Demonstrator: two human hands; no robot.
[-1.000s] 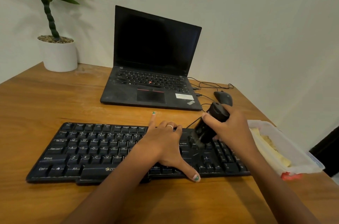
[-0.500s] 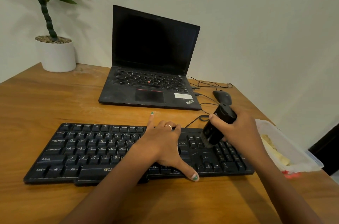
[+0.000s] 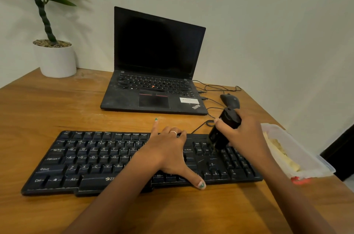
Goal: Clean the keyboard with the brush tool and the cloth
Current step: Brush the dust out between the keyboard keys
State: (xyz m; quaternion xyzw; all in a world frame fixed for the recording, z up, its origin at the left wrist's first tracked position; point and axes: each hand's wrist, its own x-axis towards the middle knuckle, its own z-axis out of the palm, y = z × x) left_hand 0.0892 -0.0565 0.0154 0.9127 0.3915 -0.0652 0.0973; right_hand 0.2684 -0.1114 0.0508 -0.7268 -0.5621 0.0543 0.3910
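A black full-size keyboard (image 3: pixel 92 159) lies across the wooden desk (image 3: pixel 57 111) in front of me. My left hand (image 3: pixel 168 155) presses flat on its middle keys, fingers spread, thumb reaching the front edge. My right hand (image 3: pixel 247 134) grips a black cylindrical brush tool (image 3: pixel 224 130), tilted, its lower end touching the keys just left of the number pad. A yellowish cloth (image 3: pixel 281 155) lies inside a clear plastic container (image 3: pixel 314 164) at the desk's right edge.
An open black laptop (image 3: pixel 155 65) stands behind the keyboard, its screen dark. A black mouse (image 3: pixel 229 100) and thin cables (image 3: pixel 214 88) lie to its right. A potted plant in a white pot (image 3: pixel 56 59) stands at the back left. The desk's right edge drops off beside the container.
My right hand has carried the brush tool rightwards along the keys, from near the enter key to the block beside the number pad. The left hand has stayed in place.
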